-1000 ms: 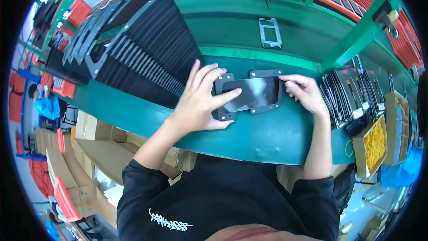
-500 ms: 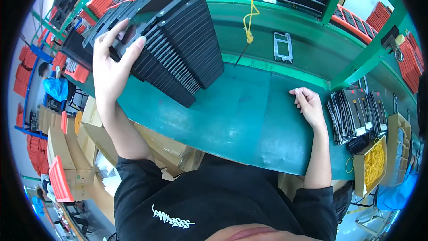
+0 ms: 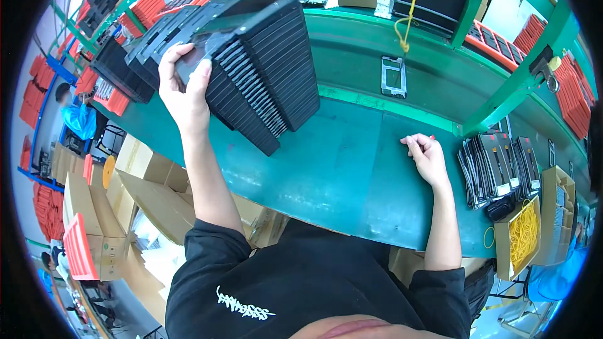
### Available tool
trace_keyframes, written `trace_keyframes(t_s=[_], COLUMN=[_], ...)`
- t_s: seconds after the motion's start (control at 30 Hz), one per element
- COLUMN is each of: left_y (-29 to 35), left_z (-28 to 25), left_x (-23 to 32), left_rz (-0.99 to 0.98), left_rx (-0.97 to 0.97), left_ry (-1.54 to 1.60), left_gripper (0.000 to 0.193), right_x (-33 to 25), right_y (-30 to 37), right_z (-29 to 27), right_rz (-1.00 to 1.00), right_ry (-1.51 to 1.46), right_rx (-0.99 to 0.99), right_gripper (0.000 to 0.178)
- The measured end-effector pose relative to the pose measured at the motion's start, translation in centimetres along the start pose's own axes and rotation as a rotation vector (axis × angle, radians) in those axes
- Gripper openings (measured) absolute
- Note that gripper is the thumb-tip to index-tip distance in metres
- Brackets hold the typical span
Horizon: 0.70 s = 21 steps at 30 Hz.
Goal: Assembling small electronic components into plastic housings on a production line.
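Note:
My left hand (image 3: 186, 91) is at the upper front of a tall stack of black plastic trays (image 3: 267, 66). Its thumb and fingers pinch a thin, glossy, see-through panel (image 3: 196, 56), which overlaps the stack's top; how far the panel extends is hard to see. My right hand (image 3: 428, 158) hovers over or rests on the right part of the green tabletop (image 3: 339, 169). Its fingers are curled, and a tiny red spot shows behind them; what they hold, if anything, is hidden. A grey rectangular frame (image 3: 394, 76) lies beyond, on the green ledge.
A yellow cord (image 3: 404, 25) hangs above the grey frame. Dark flat panels (image 3: 499, 166) stand bundled at the right, behind a cardboard box of yellow bands (image 3: 522, 235). A green post (image 3: 515, 97) rises at the right. Open cartons (image 3: 151, 207) stand below the table's left edge.
My left hand has shifted right and slightly down in the picture, still at the tray stack. The yellow cord has swung right. My right hand has hardly moved, its fingers slightly more curled.

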<state>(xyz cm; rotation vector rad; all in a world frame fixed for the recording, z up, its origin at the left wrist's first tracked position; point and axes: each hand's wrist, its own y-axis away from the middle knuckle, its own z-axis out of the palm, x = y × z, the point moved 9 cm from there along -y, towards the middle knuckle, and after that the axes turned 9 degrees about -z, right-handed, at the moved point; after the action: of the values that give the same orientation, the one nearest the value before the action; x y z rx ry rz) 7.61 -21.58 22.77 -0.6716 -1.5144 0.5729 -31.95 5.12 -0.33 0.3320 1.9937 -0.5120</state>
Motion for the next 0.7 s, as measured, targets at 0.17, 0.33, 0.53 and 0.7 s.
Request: trace_keyframes(t_s=[0.17, 0.33, 0.53, 0.7], left_y=[0.1, 0.7, 1.7, 8.8], left_z=[0.7, 0.9, 0.9, 2.0], left_x=[0.9, 0.8, -3.3, -16.0], left_rz=[-0.159, -0.094, -0.161, -0.746], left_rx=[-0.166, -0.194, -0.101, 0.008], left_ry=[-0.067, 0.138, 0.494, 0.570], left_gripper=[0.068, 0.092, 0.087, 0.059], right_x=[-0.4, -0.9, -3.4, -4.9], right_y=[0.0, 0.6, 1.2, 1.5], right_z=[0.2, 0.4, 1.5, 2.7], right_rz=[-0.019, -0.038, -0.133, -0.441], right_ry=[0.007, 0.124, 0.457, 0.531], right_rx=[-0.001, -0.004, -0.016, 0.091], right_gripper=[0.024, 0.023, 0.021, 0.020])
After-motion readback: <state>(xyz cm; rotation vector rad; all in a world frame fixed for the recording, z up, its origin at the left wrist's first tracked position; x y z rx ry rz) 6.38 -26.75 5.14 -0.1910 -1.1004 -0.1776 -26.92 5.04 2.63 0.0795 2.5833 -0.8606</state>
